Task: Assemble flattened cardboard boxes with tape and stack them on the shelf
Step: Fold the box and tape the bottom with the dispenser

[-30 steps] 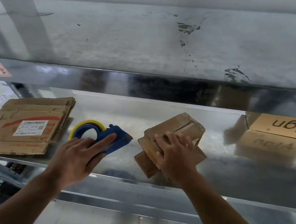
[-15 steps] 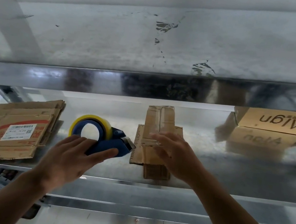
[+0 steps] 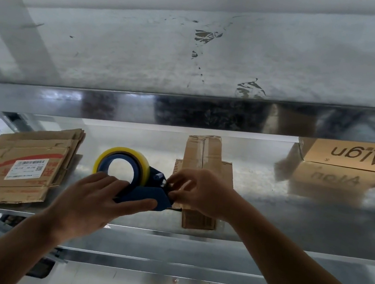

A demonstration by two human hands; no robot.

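A blue tape dispenser (image 3: 147,193) with a yellow-edged roll of clear tape (image 3: 122,162) stands on the metal shelf (image 3: 290,230). My left hand (image 3: 89,202) grips the dispenser's handle from below. My right hand (image 3: 194,192) pinches at the dispenser's cutter end, where the tape comes off. Just behind the right hand lies a small flattened cardboard box (image 3: 206,154), lengthwise to me, partly hidden by the fingers.
A pile of flattened cartons (image 3: 25,163) with a white label lies at the shelf's left. An assembled box printed "Algn" (image 3: 355,154) sits at the far right back. Another metal shelf (image 3: 192,69) hangs close overhead. Lower shelves with dark items show below left.
My right hand left the small flattened box, which had turned lengthwise, and came to the dispenser's cutter end. My left hand pulled the dispenser right and nearer.
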